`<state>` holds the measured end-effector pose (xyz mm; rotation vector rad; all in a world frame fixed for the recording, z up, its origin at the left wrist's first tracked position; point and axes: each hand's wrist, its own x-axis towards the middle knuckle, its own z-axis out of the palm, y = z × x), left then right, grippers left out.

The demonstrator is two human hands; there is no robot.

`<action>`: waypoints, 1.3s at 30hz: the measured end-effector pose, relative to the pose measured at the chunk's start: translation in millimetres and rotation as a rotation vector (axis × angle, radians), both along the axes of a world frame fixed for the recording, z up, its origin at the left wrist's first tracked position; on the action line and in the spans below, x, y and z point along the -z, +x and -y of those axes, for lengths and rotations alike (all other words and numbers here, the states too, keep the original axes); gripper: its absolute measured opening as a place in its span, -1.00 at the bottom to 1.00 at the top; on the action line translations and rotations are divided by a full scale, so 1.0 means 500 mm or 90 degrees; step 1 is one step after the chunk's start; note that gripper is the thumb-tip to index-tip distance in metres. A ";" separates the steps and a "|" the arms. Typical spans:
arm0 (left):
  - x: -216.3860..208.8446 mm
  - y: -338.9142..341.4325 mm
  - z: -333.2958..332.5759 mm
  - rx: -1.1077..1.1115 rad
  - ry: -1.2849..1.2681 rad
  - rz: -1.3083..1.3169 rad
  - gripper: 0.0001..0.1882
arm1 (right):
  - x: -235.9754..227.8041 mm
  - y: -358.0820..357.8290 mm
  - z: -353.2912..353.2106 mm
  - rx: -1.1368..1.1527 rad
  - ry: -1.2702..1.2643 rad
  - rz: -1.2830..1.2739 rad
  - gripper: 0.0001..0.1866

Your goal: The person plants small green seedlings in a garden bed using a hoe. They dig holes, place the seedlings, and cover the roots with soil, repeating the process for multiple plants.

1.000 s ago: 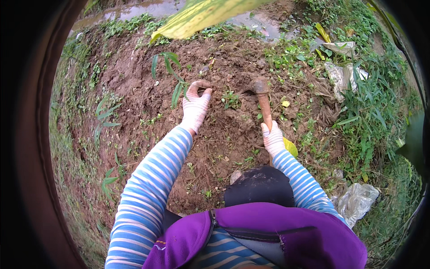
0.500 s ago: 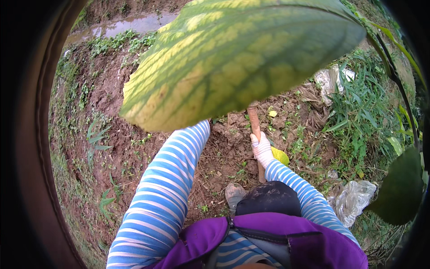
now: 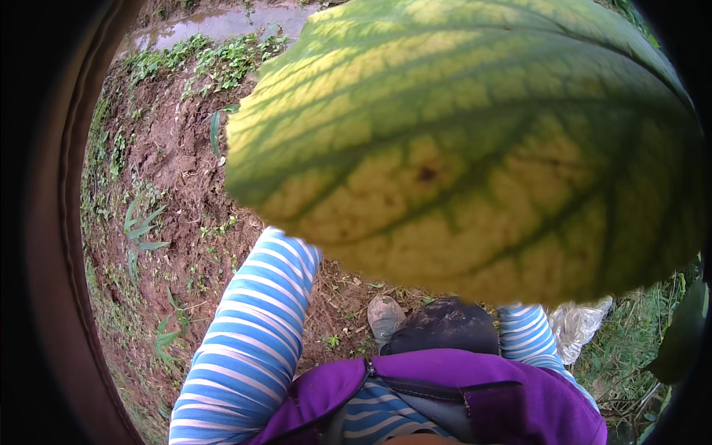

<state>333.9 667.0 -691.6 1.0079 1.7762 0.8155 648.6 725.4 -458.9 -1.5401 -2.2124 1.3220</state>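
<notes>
A large yellow-green leaf (image 3: 445, 148) hangs close in front of me and covers the upper middle and right of the view. Behind it, both of my hands are hidden. My left forearm, in a blue-and-white striped sleeve (image 3: 256, 319), reaches up to the leaf's lower edge. Only a short stretch of my right striped sleeve (image 3: 528, 334) shows under the leaf. Whatever either hand holds or touches cannot be seen now.
Reddish-brown soil (image 3: 178, 170) with small weeds lies to the left. A muddy shoe (image 3: 386, 317) and a dark, dirt-marked knee (image 3: 445, 326) are below the leaf. Crumpled clear plastic (image 3: 578, 326) lies at the right beside grass. Water (image 3: 222, 26) stands at the far left.
The leaf looms larger and reaches further down and right, now hiding my right hand and the wooden handle it gripped. My left sleeve has shifted slightly left and down.
</notes>
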 end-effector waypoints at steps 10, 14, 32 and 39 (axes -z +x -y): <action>0.099 -0.025 0.015 -0.166 0.242 0.435 -0.85 | 0.160 -0.035 -0.006 0.133 -0.225 -0.139 -0.56; -0.068 -0.001 0.069 -0.130 0.130 0.250 -0.84 | 0.057 -0.077 -0.033 0.051 0.163 -0.309 -0.43; -0.215 0.095 0.103 0.062 0.142 -0.296 -0.64 | 0.087 -0.259 -0.111 -0.317 0.366 -0.274 -0.28; -0.217 0.112 0.116 -0.035 0.116 -0.186 -0.61 | 0.093 -0.262 -0.184 -0.644 0.201 0.380 -0.24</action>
